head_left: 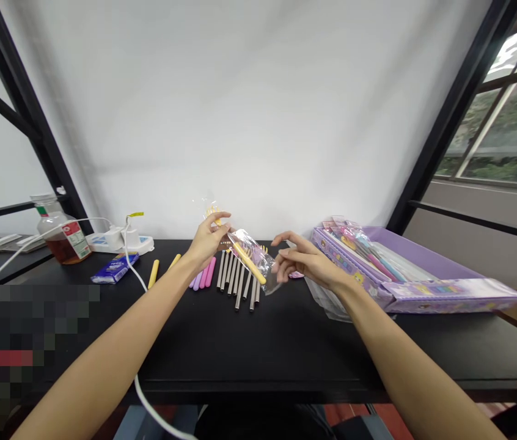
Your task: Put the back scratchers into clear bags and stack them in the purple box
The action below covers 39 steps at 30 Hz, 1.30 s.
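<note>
My left hand is raised over the black desk, fingers pinched on the top of a clear plastic sleeve that holds a yellow pen. My right hand sits just right of the sleeve's lower end, fingers curled and close to it; whether they grip it is unclear. Below the sleeve lies a row of several brown sticks with pink and purple pens at their left.
A purple box filled with wrapped pens lies at the right. At the left are two yellow pens, a blue tissue pack, a white power strip with a cable, and a jar.
</note>
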Each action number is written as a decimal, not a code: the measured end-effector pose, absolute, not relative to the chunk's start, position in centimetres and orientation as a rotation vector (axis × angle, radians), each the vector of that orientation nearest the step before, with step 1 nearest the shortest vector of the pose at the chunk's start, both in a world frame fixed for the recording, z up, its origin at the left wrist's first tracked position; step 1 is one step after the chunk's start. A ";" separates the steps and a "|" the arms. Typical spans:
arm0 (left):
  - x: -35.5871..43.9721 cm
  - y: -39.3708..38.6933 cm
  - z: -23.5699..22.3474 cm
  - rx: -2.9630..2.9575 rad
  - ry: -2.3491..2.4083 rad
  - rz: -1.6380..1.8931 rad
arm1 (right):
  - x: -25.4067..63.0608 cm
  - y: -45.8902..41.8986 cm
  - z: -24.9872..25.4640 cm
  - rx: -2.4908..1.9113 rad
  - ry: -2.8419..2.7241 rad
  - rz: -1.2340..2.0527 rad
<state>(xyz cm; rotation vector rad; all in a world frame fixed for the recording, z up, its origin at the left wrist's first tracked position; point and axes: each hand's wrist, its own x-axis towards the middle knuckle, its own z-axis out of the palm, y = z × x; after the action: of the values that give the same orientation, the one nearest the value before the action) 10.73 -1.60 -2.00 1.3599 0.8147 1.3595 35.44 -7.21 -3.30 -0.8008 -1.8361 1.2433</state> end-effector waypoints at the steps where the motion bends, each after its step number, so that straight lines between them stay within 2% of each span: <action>1: 10.5 -1.6 -2.0 1.325 0.816 1.334 | 35.6 -7.3 -3.2 -0.749 -1.864 1.247; 6: 10.7 -2.0 -2.4 1.223 0.823 1.304 | 35.6 -7.4 -3.0 -0.705 -2.149 0.907; 10: 11.3 -2.2 -2.9 1.261 0.757 1.285 | 34.7 -7.4 -3.2 -0.723 -2.095 0.844; 18: 11.6 -2.3 -3.3 1.336 0.650 1.391 | 33.5 -7.0 -4.3 -0.873 -1.681 1.187; 23: 11.9 -2.5 -3.0 1.370 0.643 1.451 | 33.4 -6.7 -4.4 -0.929 -1.556 1.205; 33: 12.0 -2.9 -4.1 1.670 0.760 1.133 | 36.6 -7.5 -2.6 -1.121 -2.113 1.517; 36: 12.8 -3.4 -4.5 1.720 0.764 1.114 | 37.2 -7.3 -2.3 -1.242 -2.080 1.230; 39: 13.7 -3.8 -5.0 1.797 0.819 1.022 | 37.9 -6.3 -2.8 -1.465 -1.922 0.555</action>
<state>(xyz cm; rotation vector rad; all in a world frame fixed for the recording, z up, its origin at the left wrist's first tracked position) 13.66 -3.83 -5.03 1.7967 0.8195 1.0216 37.86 -6.30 -2.76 -1.4647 -1.9215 0.5555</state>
